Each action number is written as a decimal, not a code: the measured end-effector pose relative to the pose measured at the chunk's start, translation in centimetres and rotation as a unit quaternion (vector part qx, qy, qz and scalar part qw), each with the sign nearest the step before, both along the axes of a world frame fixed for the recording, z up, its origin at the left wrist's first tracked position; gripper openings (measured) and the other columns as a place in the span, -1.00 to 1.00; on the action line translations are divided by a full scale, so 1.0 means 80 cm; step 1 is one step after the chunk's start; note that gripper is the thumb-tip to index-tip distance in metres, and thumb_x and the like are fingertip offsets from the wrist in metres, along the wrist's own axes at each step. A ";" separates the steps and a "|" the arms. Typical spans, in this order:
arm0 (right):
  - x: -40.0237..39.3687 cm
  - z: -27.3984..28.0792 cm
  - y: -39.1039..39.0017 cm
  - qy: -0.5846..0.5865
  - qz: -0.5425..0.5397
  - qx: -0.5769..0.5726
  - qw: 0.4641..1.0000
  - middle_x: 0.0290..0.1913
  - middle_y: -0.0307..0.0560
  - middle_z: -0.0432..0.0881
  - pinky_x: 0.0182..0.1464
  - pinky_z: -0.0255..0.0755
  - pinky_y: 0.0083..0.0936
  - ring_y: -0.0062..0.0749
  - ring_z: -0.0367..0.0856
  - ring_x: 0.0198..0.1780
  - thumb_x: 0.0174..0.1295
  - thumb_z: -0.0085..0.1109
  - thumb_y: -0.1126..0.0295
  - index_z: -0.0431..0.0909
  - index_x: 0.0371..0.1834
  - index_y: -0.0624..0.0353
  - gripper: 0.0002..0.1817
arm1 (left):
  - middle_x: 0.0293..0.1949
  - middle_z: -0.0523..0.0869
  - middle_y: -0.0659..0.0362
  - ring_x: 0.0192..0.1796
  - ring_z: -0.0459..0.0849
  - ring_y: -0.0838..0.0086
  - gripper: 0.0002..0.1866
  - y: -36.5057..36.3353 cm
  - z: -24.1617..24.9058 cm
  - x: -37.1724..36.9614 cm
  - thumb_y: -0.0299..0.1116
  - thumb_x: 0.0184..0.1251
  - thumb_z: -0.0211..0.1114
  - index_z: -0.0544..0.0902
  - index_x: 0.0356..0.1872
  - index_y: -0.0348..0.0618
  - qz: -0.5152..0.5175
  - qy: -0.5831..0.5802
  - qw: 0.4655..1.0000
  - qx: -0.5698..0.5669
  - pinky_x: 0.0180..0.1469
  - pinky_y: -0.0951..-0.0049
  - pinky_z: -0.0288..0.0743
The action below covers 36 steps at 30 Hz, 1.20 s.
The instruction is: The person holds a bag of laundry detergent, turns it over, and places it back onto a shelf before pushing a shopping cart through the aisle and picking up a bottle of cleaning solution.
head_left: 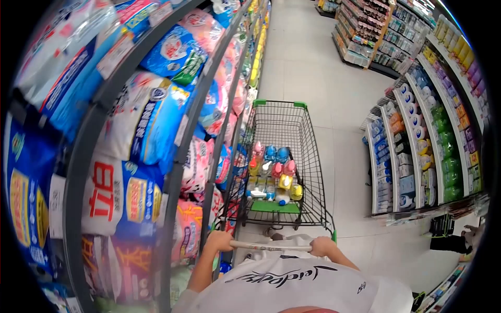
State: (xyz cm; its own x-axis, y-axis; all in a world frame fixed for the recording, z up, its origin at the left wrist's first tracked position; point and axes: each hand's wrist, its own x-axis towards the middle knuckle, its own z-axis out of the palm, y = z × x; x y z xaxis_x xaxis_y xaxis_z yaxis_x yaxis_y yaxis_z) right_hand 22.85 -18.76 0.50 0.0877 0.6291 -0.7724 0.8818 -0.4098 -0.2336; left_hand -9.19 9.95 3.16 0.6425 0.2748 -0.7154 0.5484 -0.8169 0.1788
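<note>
Both of my hands are wrapped round the pale handle (271, 246) of a wire shopping cart (313, 177) with green corners. My left hand (219, 241) grips its left end, close to the shelf, and my right hand (323, 247) holds the right end. Inside the cart, several bottles stand grouped together: pink ones, blue ones, a yellow bottle (285, 181) and some with white pump tops. A green panel (275, 207) lies at the near end of the basket.
Shelves with large bags of detergent (125, 193) run close along the left side. On the right stands a shelf of bottles (447, 151), with another display rack (362, 31) farther ahead. Pale tiled floor (297, 62) stretches forward between them. Part of a person (451, 243) shows at the lower right.
</note>
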 end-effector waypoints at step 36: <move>0.288 0.033 0.194 -0.099 -0.082 0.203 0.971 -0.37 -0.04 0.69 -0.16 0.54 -0.24 -0.08 0.66 -0.25 -0.24 0.21 0.20 0.68 -0.40 0.03 -0.71 | -0.34 0.72 0.15 -0.34 0.67 0.44 -0.37 0.242 -0.075 0.314 0.15 0.07 0.40 0.62 0.02 -0.13 -0.013 0.035 0.956 -0.291 -0.29 0.44 0.52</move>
State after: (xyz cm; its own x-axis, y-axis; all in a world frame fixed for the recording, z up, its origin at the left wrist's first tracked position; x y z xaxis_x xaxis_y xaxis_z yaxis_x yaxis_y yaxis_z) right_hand 45.88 -3.26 3.12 0.3337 0.8433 -0.4213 0.8572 -0.4574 -0.2367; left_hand 15.92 29.30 -2.86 0.5881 -0.1991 -0.7839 0.5561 -0.6042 0.5706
